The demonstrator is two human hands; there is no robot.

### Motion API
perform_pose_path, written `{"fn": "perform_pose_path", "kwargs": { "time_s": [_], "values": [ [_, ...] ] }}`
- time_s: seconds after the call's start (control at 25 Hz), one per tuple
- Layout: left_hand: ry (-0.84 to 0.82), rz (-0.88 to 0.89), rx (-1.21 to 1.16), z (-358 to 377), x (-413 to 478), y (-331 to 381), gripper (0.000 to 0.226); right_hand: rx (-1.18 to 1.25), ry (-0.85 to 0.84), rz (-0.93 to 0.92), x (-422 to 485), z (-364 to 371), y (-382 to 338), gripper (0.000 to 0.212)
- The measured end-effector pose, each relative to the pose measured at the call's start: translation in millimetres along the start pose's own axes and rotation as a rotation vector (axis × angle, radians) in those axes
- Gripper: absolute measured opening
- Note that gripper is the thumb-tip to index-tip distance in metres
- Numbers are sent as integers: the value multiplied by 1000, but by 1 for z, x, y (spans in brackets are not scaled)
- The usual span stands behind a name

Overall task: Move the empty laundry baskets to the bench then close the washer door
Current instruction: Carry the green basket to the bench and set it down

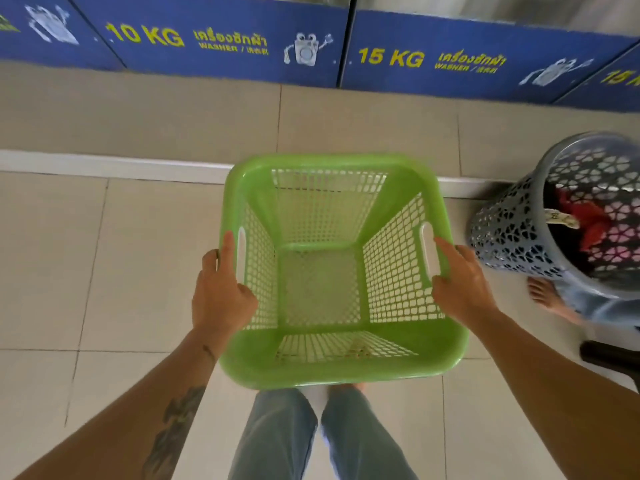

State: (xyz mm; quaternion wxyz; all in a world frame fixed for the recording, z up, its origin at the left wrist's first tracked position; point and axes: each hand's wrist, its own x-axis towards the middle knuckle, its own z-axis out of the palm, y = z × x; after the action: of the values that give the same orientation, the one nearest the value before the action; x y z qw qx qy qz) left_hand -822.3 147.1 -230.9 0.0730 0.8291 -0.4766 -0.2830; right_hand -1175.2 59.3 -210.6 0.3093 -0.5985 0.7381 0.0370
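Note:
An empty green square laundry basket [343, 365] with mesh walls hangs in front of me above the tiled floor. My left hand [221, 292] grips its left rim at the handle slot, index finger stretched along the rim. On the opposite rim, my right hand [460, 285] holds the right handle slot the same way. A grey-blue round basket [512, 233] with cut-out walls stands at the right and has red and dark clothes inside. No washer door or bench shows.
Blue washer base panels [207, 43] marked 10 KG and 15 KG run along the top, on a raised tiled step with a white edge [114, 164]. Another person's bare foot [547, 296] is beside the grey basket. A dark object [606, 355] sits at the right edge.

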Motion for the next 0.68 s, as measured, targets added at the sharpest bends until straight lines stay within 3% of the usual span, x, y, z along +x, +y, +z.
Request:
{"fn": "perform_pose_path", "kwargs": {
  "time_s": [0.12, 0.36, 0.68],
  "values": [
    [-16, -73, -30, -55, -14, 4, 92, -65, 39, -69, -26, -40, -33, 89],
    [40, -166, -18, -169, -102, -3, 85, -336, -48, -227, -109, -117, -105, 89],
    [420, -419, -114, -253, -297, -57, 82, -364, -90, -745, -205, -146, -190, 85]
  ]
}}
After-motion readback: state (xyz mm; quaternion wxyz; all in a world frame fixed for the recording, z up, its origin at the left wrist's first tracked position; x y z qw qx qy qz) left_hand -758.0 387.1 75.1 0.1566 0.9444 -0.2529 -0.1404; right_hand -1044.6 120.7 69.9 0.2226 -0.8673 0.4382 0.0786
